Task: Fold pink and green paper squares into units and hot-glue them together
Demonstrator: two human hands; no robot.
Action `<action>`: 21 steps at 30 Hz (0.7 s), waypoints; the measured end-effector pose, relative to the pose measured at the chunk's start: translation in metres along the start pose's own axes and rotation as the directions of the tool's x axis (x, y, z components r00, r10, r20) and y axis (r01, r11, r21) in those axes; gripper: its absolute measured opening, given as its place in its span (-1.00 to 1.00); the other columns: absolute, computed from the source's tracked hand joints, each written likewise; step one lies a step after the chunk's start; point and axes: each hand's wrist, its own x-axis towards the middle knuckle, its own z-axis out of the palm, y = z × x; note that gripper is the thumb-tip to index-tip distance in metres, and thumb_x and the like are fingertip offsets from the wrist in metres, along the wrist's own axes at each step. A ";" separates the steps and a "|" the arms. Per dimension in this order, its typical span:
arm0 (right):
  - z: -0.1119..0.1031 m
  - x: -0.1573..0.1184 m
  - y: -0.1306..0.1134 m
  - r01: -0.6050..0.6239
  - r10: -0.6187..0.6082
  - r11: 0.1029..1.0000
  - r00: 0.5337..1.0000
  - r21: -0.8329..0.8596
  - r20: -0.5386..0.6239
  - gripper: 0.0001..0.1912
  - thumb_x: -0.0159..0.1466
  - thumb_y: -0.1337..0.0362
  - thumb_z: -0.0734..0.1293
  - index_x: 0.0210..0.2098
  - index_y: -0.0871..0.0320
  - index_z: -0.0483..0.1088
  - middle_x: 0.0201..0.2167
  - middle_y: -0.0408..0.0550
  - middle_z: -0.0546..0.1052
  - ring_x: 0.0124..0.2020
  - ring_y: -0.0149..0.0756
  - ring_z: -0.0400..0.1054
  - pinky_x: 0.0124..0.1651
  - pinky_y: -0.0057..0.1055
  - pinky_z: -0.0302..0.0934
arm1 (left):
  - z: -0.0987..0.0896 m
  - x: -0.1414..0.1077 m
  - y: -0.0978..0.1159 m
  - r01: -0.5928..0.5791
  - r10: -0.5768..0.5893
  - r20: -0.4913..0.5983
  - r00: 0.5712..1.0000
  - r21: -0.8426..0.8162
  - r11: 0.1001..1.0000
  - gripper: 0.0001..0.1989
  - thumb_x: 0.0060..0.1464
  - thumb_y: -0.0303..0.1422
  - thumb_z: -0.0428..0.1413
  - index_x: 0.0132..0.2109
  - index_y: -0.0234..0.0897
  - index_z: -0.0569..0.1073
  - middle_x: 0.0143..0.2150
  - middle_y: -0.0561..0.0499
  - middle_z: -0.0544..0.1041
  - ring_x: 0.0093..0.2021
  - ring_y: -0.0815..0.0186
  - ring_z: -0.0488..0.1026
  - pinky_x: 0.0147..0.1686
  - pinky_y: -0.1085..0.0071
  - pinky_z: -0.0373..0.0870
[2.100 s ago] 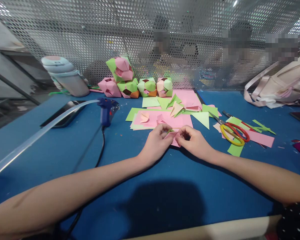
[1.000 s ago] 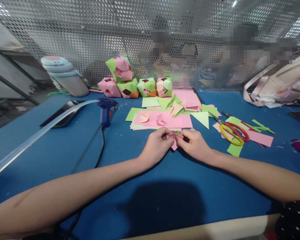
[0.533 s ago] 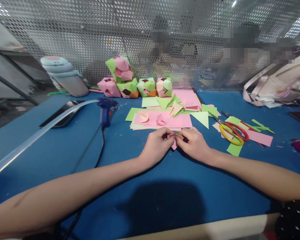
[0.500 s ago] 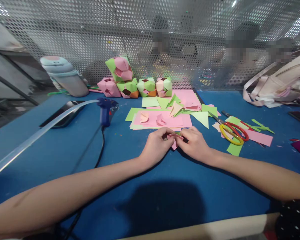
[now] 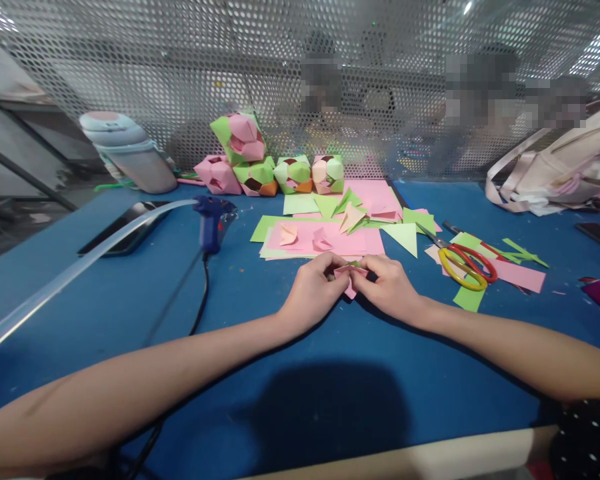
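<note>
Left hand (image 5: 316, 291): grasps one side of a small folded pink paper piece (image 5: 351, 291), pinched near the thumb tip; back fingers partly hidden.
Right hand (image 5: 387, 287): grasps the opposite side of the same piece, almost touching the other thumb.
Pink paper piece: sits between both hands, low over the blue bench (image 5: 220, 380), just in front of the flat stack of pink and green paper sheets (image 5: 353, 245). Shows a bright green paper edge (image 5: 353, 263) at the top; joined or only pressed against it, cannot tell.
Fold risk: could crease crookedly or crumple, likely from uneven or too hard a pinch; could spring open from an early release of either thumb.
Cord risk: black cable (image 5: 208, 283) runs from the dark blue glue gun (image 5: 209, 230) and passes beneath the left forearm (image 5: 195, 363). Could drag the gun over with a sweep of the arm. Hot or cold, cannot tell.
Glue stick: long, translucent, curved rod (image 5: 93, 253), projects far from the gun; could act as a lever if knocked.
Scissors: red-and-yellow-handled metal pair (image 5: 453, 253), lie right of the hands among offcuts; could nick or scatter loose paper if nudged.
Paper balls: hollow, folded, pink-and-green (image 5: 239, 139), one perched on others; could topple from a bump to the bench.
</note>
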 end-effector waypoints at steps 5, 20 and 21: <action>-0.005 0.006 0.005 -0.233 0.233 0.954 0.972 0.188 0.023 -0.72 0.22 0.26 0.26 -0.58 0.17 0.18 -0.62 -0.24 0.20 -0.55 -0.46 0.06 -0.47 -0.47 -0.03 | 0.000 0.002 0.005 0.091 -0.082 0.045 0.996 -0.288 0.953 -0.77 0.02 -0.34 0.12 -0.16 -0.34 0.42 -0.28 -0.01 0.50 -0.31 0.35 0.44 -0.26 0.43 0.37; -0.007 0.015 0.019 -0.409 0.200 0.517 0.912 0.752 0.358 -0.72 0.19 0.08 0.36 -0.40 0.19 0.32 -0.53 -0.19 0.37 -0.53 -0.47 0.20 -0.40 -0.45 0.14 | -0.002 0.005 0.001 0.170 -0.097 0.160 0.982 -0.549 0.819 -0.82 0.05 -0.39 0.13 -0.17 -0.36 0.46 -0.31 -0.05 0.53 -0.39 0.37 0.45 -0.28 0.37 0.41; -0.007 0.015 0.020 -0.411 0.200 0.526 0.911 0.744 0.362 -0.71 0.20 0.08 0.36 -0.40 0.19 0.32 -0.54 -0.19 0.38 -0.53 -0.47 0.20 -0.39 -0.45 0.14 | -0.002 0.005 0.002 0.165 -0.091 0.164 0.982 -0.528 0.833 -0.82 0.06 -0.37 0.14 -0.18 -0.36 0.47 -0.32 -0.05 0.54 -0.41 0.38 0.44 -0.29 0.38 0.40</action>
